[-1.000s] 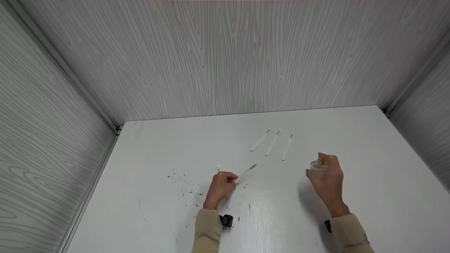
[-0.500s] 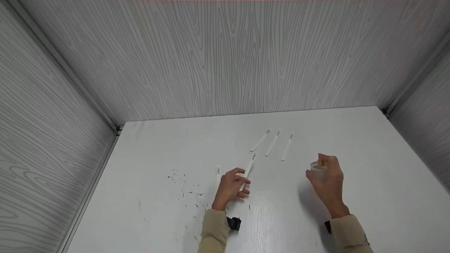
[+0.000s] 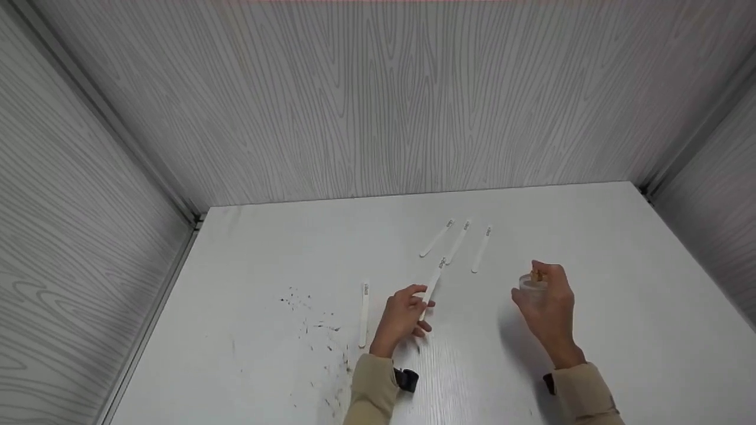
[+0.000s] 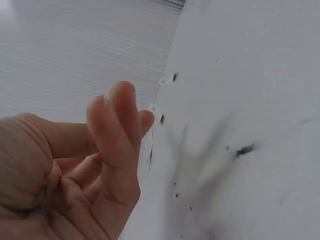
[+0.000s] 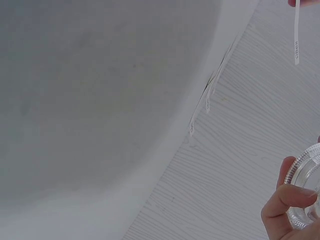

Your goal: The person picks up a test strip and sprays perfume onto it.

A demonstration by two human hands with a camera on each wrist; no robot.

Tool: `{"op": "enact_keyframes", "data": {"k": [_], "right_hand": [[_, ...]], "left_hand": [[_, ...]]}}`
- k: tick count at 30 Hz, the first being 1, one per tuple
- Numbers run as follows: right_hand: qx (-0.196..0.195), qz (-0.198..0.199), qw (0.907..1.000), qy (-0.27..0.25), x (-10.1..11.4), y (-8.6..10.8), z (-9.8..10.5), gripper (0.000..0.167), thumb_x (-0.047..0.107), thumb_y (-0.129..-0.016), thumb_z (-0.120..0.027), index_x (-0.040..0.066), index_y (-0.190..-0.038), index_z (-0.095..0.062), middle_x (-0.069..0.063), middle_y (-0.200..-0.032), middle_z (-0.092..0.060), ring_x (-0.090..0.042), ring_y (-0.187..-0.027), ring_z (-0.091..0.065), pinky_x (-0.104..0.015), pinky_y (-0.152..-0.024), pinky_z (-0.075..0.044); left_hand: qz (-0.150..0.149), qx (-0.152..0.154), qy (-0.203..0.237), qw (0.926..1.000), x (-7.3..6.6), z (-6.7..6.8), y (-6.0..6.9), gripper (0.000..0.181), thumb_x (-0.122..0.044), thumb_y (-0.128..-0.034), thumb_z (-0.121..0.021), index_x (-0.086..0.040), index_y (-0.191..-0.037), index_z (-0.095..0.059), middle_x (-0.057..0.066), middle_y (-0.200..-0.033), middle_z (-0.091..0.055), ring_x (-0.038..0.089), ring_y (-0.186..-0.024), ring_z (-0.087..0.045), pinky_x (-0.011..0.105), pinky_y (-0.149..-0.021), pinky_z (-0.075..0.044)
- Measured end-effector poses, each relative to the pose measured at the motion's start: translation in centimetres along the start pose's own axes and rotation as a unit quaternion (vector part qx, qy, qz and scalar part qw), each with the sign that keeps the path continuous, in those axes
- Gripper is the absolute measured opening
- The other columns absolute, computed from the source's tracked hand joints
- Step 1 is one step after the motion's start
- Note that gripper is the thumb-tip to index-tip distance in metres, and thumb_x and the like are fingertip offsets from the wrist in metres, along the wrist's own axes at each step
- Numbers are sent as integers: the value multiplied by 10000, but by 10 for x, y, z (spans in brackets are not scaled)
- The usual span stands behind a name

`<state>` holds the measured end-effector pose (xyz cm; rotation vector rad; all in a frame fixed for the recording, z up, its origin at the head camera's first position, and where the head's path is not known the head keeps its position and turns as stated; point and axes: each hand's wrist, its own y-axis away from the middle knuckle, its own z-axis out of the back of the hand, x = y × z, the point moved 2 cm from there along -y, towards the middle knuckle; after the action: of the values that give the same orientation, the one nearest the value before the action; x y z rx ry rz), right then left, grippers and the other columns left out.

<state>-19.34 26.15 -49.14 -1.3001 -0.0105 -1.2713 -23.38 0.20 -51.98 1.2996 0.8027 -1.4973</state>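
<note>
Between the fingers of the left hand [image 3: 403, 319] is a white printed strip [image 3: 434, 280], its labelled end pointing up and away. In the left wrist view the left hand [image 4: 107, 165] has bent fingers close together, and the strip is hard to see there. The right hand [image 3: 550, 307] grips a small clear glass jar [image 3: 530, 283] with something yellowish-brown at its top. Part of the right hand [image 5: 287, 205] and the ribbed glass jar [image 5: 302, 172] show at the right wrist view's edge. A held strip [image 5: 296, 40] appears at that view's top right.
Three similar strips, the left one [image 3: 436, 239], the middle one [image 3: 458, 243] and the right one [image 3: 481, 251], lie fanned on the white table [image 3: 266, 248]. Another strip [image 3: 364, 316] lies left of the left hand. Dark specks mark the table's left part. Wood-grain panels stand around.
My left hand has moved right, away from the strip lying at the left, and the strip in its fingers has swung more upright. The right hand has stayed nearly still with the jar.
</note>
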Motion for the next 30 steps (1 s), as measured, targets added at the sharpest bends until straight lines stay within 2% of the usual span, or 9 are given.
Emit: {"op": "enact_keyframes", "data": {"k": [2,6,12,14,17,19,21,25,30], "right_hand": [[-6,18,10000,-2,0,-1,0,528,-217,-674,-742,-112,-1156,-556,-263,-1099,-638,-346,-959,-604,-257,-818,-448],[-13,110,9999,-84,-1,-1,0,526,-224,-671,-739,-118,-1152,-553,-268,-1096,-637,-346,-946,-599,-140,-833,-390],[28,277,9996,-94,-3,-1,-1,530,-225,-660,-740,-128,-1145,-548,-263,-1073,-633,-351,-929,-601,-131,-844,-382],[72,327,9994,-46,-3,-2,-1,538,-231,-653,-745,-130,-1142,-545,-267,-1060,-625,-362,-934,-603,-203,-849,-432],[151,330,9993,22,-3,-2,-2,554,-244,-645,-750,-127,-1142,-538,-280,-1048,-609,-387,-948,-606,-414,-836,-510],[208,285,9994,-9,-2,-3,-2,554,-249,-646,-747,-124,-1142,-533,-301,-1051,-600,-407,-959,-604,-559,-793,-509],[253,245,9993,-81,-2,-3,-2,547,-248,-654,-739,-121,-1144,-530,-316,-1061,-593,-422,-964,-598,-630,-772,-494],[304,256,9991,-136,-3,-2,-2,539,-242,-659,-732,-118,-1143,-531,-322,-1073,-593,-414,-961,-594,-628,-769,-488],[281,368,9989,-56,-5,-2,-3,519,-218,-658,-726,-122,-1133,-541,-279,-1059,-618,-366,-928,-601,-527,-746,-490]], "left_hand": [[-8,19,28,10000,-1,-3,0,385,16,-1028,-532,24,-1414,-526,133,-1046,-732,219,-628,-721,266,-526,-583],[-42,10,31,10000,-3,-6,-1,391,30,-1016,-530,50,-1406,-518,123,-925,-734,224,-631,-727,270,-534,-588],[-197,-70,-26,9998,-6,-9,-1,383,51,-989,-533,77,-1370,-541,129,-852,-736,226,-675,-737,272,-583,-598],[-238,-78,-19,9997,-8,-10,-1,389,52,-986,-529,79,-1373,-541,133,-856,-738,217,-696,-740,270,-605,-600],[-296,-74,0,9995,-10,-12,-1,388,47,-986,-534,84,-1372,-545,138,-862,-738,218,-699,-741,278,-615,-604],[-345,-55,-27,9994,-10,-14,-1,384,43,-988,-538,87,-1369,-548,141,-866,-739,221,-689,-741,288,-609,-605],[-379,-47,-45,9993,-11,-16,-1,379,37,-991,-541,86,-1367,-551,137,-867,-741,221,-679,-739,302,-606,-608],[-388,-15,-45,9992,-12,-18,-2,382,29,-997,-538,83,-1375,-549,118,-871,-743,211,-673,-738,330,-615,-614],[-362,16,-43,9993,-14,-21,-3,383,32,-996,-540,79,-1376,-551,104,-867,-743,209,-673,-739,326,-612,-614]]}}
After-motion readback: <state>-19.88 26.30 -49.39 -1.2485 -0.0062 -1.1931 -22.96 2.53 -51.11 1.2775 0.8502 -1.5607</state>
